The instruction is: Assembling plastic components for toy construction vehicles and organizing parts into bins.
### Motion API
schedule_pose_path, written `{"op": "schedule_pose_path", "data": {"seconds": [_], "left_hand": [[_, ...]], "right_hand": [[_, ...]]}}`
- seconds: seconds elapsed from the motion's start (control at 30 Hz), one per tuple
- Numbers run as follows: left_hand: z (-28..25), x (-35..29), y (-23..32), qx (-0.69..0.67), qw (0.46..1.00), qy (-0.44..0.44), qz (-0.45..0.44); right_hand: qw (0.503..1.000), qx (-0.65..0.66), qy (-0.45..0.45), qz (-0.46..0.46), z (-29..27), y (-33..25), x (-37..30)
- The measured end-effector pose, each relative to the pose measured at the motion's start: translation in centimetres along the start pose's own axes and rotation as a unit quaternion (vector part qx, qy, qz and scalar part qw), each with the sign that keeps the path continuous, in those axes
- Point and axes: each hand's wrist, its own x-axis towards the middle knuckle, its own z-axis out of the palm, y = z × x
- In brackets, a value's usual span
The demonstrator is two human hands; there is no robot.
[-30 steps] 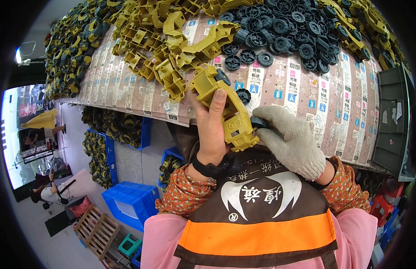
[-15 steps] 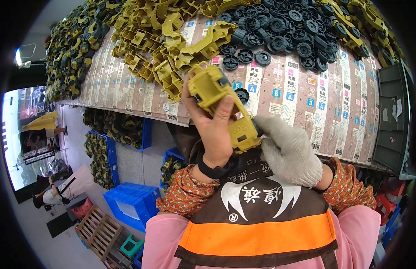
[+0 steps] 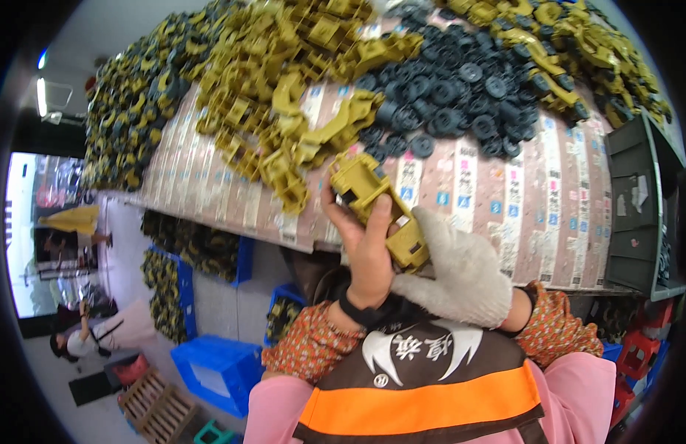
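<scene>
My bare left hand (image 3: 369, 251) is closed around a yellow plastic toy truck body (image 3: 360, 180), its thumb lying across the middle. The body is tilted, its far end pointing up and left, above the table's near edge. A dark part shows on the far end's side. My right hand (image 3: 465, 277), in a pale knitted glove, grips the near end between thumb and fingers; what its fingertips touch there is partly hidden. Beyond the hands lie a heap of dark toy wheels (image 3: 450, 92) and, to its left, a heap of bare yellow truck bodies (image 3: 258, 96).
Yellow bodies with dark wheels are piled at the far left (image 3: 132, 118) and far right (image 3: 572, 44) of the table (image 3: 498, 196). A dark grey crate (image 3: 633, 200) stands at the right edge. Blue bins (image 3: 221, 370) sit on the floor to the left, with a person (image 3: 84, 337) beyond.
The view has shifted, so the table and heaps sit lower. Both hands still hold the truck body; the gloved fingers have spread wider around its near end.
</scene>
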Motion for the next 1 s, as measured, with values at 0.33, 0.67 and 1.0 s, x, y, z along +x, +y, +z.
{"op": "schedule_pose_path", "data": {"seconds": [0.33,0.67,1.0], "left_hand": [[-2.0,1.8,3.1,0.032,0.988,-0.145,-0.037],[-4.1,1.5,3.2,0.084,0.99,-0.075,-0.087],[-6.1,2.8,2.1,0.134,0.986,-0.062,-0.08]], "right_hand": [[0.921,0.316,0.085,0.21,-10.7,6.7,3.4],[0.81,0.455,0.366,0.039,-33.9,22.7,11.5],[0.913,0.279,0.262,0.142,-22.5,16.8,11.5]]}}
